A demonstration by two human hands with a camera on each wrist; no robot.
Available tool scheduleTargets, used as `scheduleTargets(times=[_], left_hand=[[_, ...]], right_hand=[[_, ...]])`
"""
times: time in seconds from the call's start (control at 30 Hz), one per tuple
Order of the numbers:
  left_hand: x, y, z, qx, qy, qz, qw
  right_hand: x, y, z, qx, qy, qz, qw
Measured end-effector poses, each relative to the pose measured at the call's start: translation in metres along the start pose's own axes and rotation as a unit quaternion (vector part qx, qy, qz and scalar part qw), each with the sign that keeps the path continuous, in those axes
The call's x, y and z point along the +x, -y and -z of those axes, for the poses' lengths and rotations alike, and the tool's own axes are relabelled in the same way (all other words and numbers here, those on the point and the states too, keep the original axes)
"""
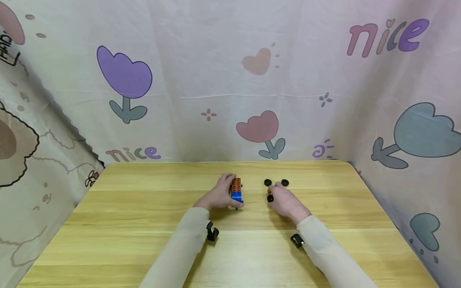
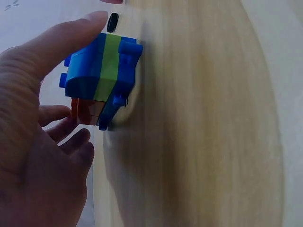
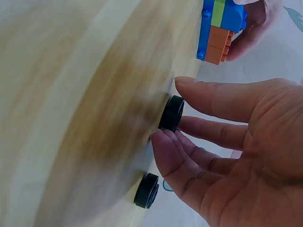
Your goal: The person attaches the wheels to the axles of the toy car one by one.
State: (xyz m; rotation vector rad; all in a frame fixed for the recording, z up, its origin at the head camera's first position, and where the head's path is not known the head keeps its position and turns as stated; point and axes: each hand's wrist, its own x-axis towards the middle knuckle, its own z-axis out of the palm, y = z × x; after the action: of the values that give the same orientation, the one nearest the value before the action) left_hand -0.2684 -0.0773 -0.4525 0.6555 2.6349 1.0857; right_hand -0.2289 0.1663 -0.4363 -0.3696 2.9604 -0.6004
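A toy car of building blocks (image 1: 236, 192), blue at the near end and orange with studs at the far end, stands on the table. My left hand (image 1: 219, 195) grips it lengthwise, thumb by the blue end and fingers round the orange end. Its side has a light-green band between blue blocks (image 2: 110, 61). To the right, my right hand (image 1: 286, 202) pinches a black toy wheel (image 3: 171, 113) between thumb and fingertips, close over the tabletop. Beyond that hand lie two more black wheels, a left one (image 1: 267, 182) and a right one (image 1: 285, 183).
The wooden table (image 1: 144, 240) ends at a patterned curtain (image 1: 201, 80) along the back, with more cloth at both sides. Each sleeve carries a small black wrist device, one on the left (image 1: 212, 232) and one on the right (image 1: 297, 241).
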Motion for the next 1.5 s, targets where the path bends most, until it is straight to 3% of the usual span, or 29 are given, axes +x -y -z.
scheduleTargets(times=[0.27, 0.43, 0.8, 1.1, 1.33, 1.5], left_hand=[[-0.002, 0.003, -0.005, 0.003, 0.0, 0.013, 0.9999], [-0.002, 0.004, -0.005, -0.001, -0.012, 0.004, 0.9999], [-0.006, -0.003, -0.002, -0.036, -0.035, -0.01, 0.9987], [-0.008, -0.006, -0.004, -0.074, -0.032, -0.002, 0.9968], [-0.014, -0.003, -0.005, -0.197, -0.04, -0.001, 0.9796], [-0.017, -0.005, -0.005, -0.247, -0.046, -0.003, 0.9678]], right_hand=[[0.001, -0.001, -0.004, -0.009, -0.002, 0.011, 1.0], [0.0, -0.003, -0.003, 0.004, -0.008, 0.009, 1.0], [-0.004, -0.003, 0.001, 0.019, -0.003, 0.004, 1.0], [-0.011, 0.004, 0.006, -0.009, -0.028, 0.026, 0.999], [-0.017, 0.013, 0.012, -0.017, -0.064, 0.054, 0.996], [-0.019, 0.015, 0.014, -0.019, -0.07, 0.062, 0.995]])
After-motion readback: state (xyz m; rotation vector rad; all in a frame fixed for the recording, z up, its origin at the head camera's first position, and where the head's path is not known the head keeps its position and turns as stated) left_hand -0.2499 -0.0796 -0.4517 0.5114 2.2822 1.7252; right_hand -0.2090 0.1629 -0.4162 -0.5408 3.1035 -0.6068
